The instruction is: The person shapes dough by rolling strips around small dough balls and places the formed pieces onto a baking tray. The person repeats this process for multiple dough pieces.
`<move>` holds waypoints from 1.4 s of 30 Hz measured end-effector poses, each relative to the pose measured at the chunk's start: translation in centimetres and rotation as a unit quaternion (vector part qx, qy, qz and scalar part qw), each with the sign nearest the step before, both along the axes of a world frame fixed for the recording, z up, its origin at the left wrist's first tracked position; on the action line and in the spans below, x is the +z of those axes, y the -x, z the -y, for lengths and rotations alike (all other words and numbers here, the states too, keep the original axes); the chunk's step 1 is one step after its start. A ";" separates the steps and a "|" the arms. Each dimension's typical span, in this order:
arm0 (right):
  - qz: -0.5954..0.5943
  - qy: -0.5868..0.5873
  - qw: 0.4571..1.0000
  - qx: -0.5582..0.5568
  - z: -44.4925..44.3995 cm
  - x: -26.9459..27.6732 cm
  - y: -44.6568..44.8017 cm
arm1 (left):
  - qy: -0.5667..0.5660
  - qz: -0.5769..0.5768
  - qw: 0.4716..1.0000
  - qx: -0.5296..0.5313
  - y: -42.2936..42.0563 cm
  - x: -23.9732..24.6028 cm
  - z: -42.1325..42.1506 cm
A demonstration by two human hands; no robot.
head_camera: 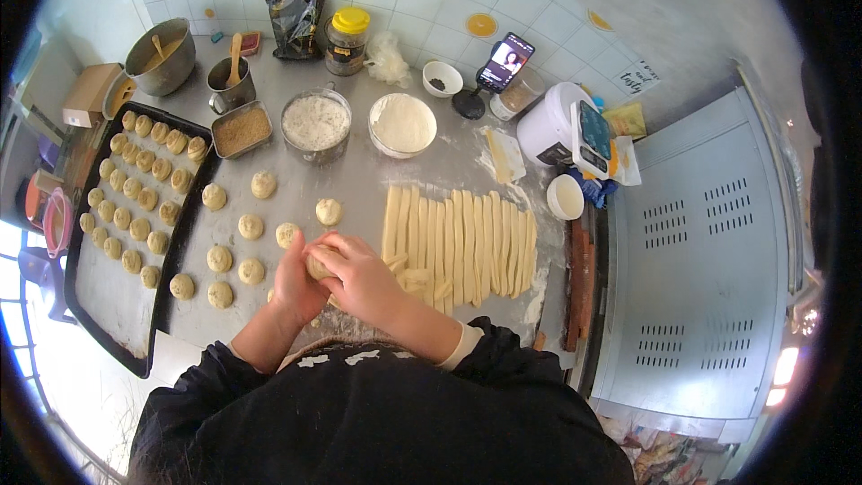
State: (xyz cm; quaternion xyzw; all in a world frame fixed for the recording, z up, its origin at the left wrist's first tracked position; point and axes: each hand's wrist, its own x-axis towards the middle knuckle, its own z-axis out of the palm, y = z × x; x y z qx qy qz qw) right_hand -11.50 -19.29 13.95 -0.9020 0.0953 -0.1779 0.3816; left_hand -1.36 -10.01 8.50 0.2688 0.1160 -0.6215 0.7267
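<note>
A round piece of dough (318,267) sits between my two hands, partly hidden by the fingers. My left hand (294,283) cups it from the left, while my right hand (361,275) wraps over it from the right. Several shaped dough balls (250,226) stand on the metal table (323,178) left of and beyond my hands. Long dough strips (465,242) lie side by side to the right, with a few loose, crumpled pieces (414,279) near my right wrist.
A black-rimmed baking tray (114,303) at left bears rows of dough balls. Behind stand a square tin of brown crumbs (242,130), a metal pot of flour (316,121) and a flour bowl (402,124). A scraper (505,155), phone on a stand (506,62) and kitchen scale (592,138) are right.
</note>
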 end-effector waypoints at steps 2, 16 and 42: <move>-0.024 -0.046 0.999 0.005 1.0 -0.5 -0.3 | 0.009 0.003 1.000 -0.014 -0.3 -0.2 0.8; 0.014 -0.030 0.996 -0.085 16.6 -3.1 -9.9 | -0.060 0.035 0.998 0.007 -3.4 -3.9 2.7; 0.008 -0.788 0.606 0.114 7.9 -4.5 -4.8 | -0.041 0.913 0.401 0.066 -5.3 4.4 2.6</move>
